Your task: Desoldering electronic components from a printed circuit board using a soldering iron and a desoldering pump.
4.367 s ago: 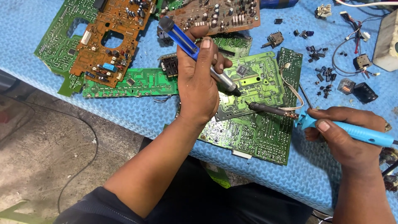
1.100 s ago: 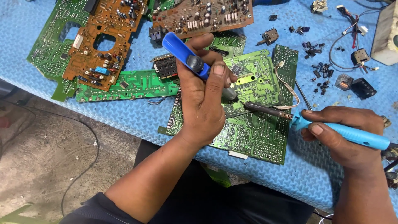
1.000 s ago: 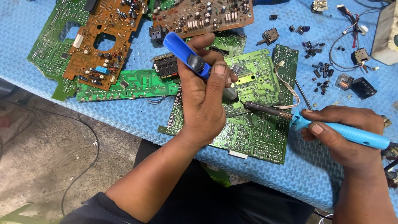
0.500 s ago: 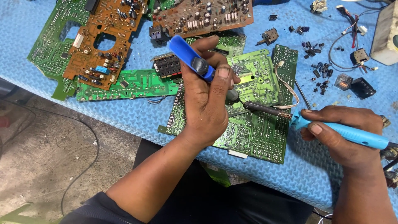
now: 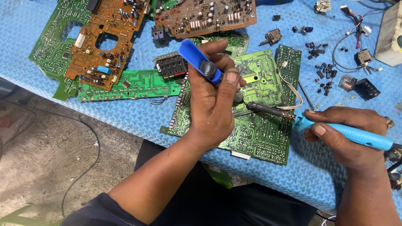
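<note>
My left hand point(image 5: 211, 104) grips a blue desoldering pump point(image 5: 199, 60), thumb on its dark button, nozzle down on a green circuit board point(image 5: 259, 134). My right hand point(image 5: 345, 136) holds a blue-handled soldering iron point(image 5: 347, 133); its dark metal tip point(image 5: 266, 109) points left and meets the board right beside the pump's nozzle. A smaller green board point(image 5: 261, 77) lies on top of the large one, just above the tip.
Several other boards lie on the blue mat point(image 5: 138, 115): an orange-brown one point(image 5: 106, 39) at upper left, a brown one point(image 5: 205, 16) at top, a green strip point(image 5: 130, 86). Loose small components point(image 5: 322, 79) and wires point(image 5: 356, 25) scatter at upper right. The mat's edge runs below my arms.
My left hand has tilted the pump's blue body a little to the right over the last second. The soldering iron and my right hand have stayed in place.
</note>
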